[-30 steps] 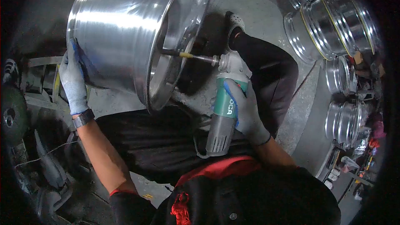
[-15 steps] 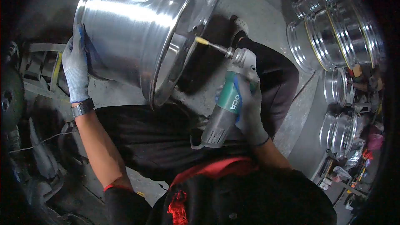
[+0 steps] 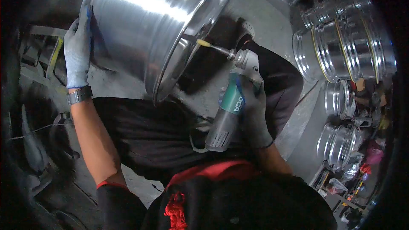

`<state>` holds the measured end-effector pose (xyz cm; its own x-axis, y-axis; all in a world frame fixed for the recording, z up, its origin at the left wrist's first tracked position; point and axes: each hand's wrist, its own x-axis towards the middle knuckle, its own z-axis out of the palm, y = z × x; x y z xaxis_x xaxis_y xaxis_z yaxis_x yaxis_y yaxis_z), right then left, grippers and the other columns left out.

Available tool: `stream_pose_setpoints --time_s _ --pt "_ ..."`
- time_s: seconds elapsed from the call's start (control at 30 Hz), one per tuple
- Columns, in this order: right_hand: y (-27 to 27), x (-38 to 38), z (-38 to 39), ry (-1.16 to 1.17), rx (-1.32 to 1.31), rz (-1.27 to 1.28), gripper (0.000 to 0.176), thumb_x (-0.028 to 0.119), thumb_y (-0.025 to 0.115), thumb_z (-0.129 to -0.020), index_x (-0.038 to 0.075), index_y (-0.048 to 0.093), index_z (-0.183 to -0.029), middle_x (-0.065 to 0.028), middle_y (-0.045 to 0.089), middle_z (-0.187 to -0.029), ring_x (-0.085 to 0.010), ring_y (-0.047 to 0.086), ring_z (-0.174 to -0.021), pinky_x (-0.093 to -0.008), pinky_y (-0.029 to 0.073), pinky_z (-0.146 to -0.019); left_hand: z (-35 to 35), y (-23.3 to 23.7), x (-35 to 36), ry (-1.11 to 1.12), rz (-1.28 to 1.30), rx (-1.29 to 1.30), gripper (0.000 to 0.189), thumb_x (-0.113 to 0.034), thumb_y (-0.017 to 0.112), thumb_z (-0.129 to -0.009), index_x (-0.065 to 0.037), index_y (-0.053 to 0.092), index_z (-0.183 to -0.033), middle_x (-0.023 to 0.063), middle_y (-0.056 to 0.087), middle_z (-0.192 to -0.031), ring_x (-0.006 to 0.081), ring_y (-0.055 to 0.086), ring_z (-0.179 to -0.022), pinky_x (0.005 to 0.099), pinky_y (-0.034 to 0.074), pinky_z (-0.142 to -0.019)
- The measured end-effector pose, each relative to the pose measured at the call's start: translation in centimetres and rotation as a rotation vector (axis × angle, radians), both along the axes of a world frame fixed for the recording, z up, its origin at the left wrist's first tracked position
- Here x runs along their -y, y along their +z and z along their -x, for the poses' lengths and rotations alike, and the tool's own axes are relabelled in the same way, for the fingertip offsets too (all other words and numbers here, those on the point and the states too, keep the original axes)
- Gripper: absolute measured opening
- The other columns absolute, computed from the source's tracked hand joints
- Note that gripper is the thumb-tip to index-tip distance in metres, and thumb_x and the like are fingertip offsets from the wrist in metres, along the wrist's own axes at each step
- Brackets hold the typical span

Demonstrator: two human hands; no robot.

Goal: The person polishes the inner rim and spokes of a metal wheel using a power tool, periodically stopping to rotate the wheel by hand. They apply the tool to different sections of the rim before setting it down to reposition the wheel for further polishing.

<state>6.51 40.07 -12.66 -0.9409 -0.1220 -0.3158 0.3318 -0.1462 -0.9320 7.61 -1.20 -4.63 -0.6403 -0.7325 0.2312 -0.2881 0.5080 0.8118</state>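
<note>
A shiny metal wheel rim (image 3: pixel 136 30) lies tilted on its side in front of my knees, its open face turned to the right. My left hand (image 3: pixel 79 47), in a white and blue work glove with a watch at the wrist, holds the rim's left edge, fingers pointing up along it. My right hand (image 3: pixel 254 110), gloved too, is wrapped round the green and grey body of an electric die grinder (image 3: pixel 226 110). The grinder's thin spindle points left and carries a small yellow polishing tip (image 3: pixel 203 42), which overlaps the rim's open face in this view.
Several polished wheel rims (image 3: pixel 345 51) stand along the right side, with more (image 3: pixel 336 145) lower down. Beyond them lies a clutter of small items (image 3: pixel 358 166). A metal frame (image 3: pixel 47 55) stands at the left. My shoe (image 3: pixel 246 30) rests on the grey floor (image 3: pixel 268 21).
My left hand has slid a little higher along the rim's edge. The grinder's tip has shifted slightly left against the rim, and the rim appears somewhat turned.
</note>
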Motion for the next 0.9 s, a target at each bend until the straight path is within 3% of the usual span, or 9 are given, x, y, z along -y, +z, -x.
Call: stream_pose_setpoints --time_s 0.17,0.47,0.53,0.67,0.8,0.9 --pt "1.5 0.7 1.0 -0.062 -0.074 -0.007 0.032 0.026 0.062 -0.1 0.0 0.061 -0.12 -0.0087 0.066 -0.098 -0.0183 0.069 -0.079 -0.033 0.06 -0.069 0.8 0.7 -0.4 0.0 -0.057 0.031 0.076 -0.064 0.059 -0.093 0.004 0.065 -0.126 0.0117 0.07 -0.104 0.0146 0.06 -0.093 0.0271 0.047 -0.085" --pt "0.3 -0.2 1.6 -0.029 -0.07 -0.001 0.032 0.026 0.061 -0.1 0.0 0.061 -0.118 -0.0106 0.066 -0.097 -0.0221 0.07 -0.081 -0.0368 0.062 -0.069 2.3 0.4 1.2 0.014 -0.009 -0.023 0.082 -0.068 0.059 -0.09 0.005 0.064 -0.127 0.0192 0.071 -0.115 0.0255 0.066 -0.106 0.0339 0.047 -0.097" --pt "-0.3 -0.5 1.7 -0.025 -0.092 -0.001 0.033 0.026 0.061 -0.1 0.0 0.061 -0.119 -0.0107 0.066 -0.097 -0.0224 0.07 -0.082 -0.0373 0.062 -0.069 2.2 0.2 1.2 -0.03 -0.06 -0.087 0.066 -0.054 0.063 -0.096 0.005 0.066 -0.125 0.0074 0.071 -0.111 0.012 0.062 -0.098 0.0263 0.049 -0.088" --pt "-0.3 -0.6 1.0 0.016 -0.106 -0.016 0.034 0.028 0.062 -0.1 0.0 0.06 -0.12 -0.0108 0.066 -0.097 -0.0226 0.071 -0.081 -0.0376 0.062 -0.068 2.2 0.4 1.3 0.061 -0.029 -0.015 0.068 -0.056 0.063 -0.095 0.005 0.066 -0.125 0.0077 0.071 -0.111 0.0127 0.063 -0.1 0.0265 0.048 -0.091" --pt "0.9 -0.1 1.0 0.07 -0.011 -0.011 0.033 0.027 0.061 -0.101 -0.001 0.06 -0.119 -0.0105 0.066 -0.097 -0.0222 0.071 -0.082 -0.0371 0.062 -0.067 1.9 0.3 1.3 -0.039 -0.052 -0.061 0.07 -0.057 0.063 -0.094 0.005 0.065 -0.126 0.0094 0.072 -0.111 0.014 0.063 -0.102 0.027 0.048 -0.092" --pt "-0.2 -0.1 1.3 -0.023 -0.12 0.033 0.032 0.025 0.061 -0.1 -0.001 0.059 -0.118 -0.0106 0.066 -0.095 -0.0216 0.071 -0.079 -0.0359 0.062 -0.066 1.5 0.4 0.8 -0.004 0.029 -0.03 0.069 -0.057 0.063 -0.094 0.005 0.065 -0.125 0.0088 0.071 -0.109 0.0135 0.062 -0.1 0.0267 0.047 -0.091"
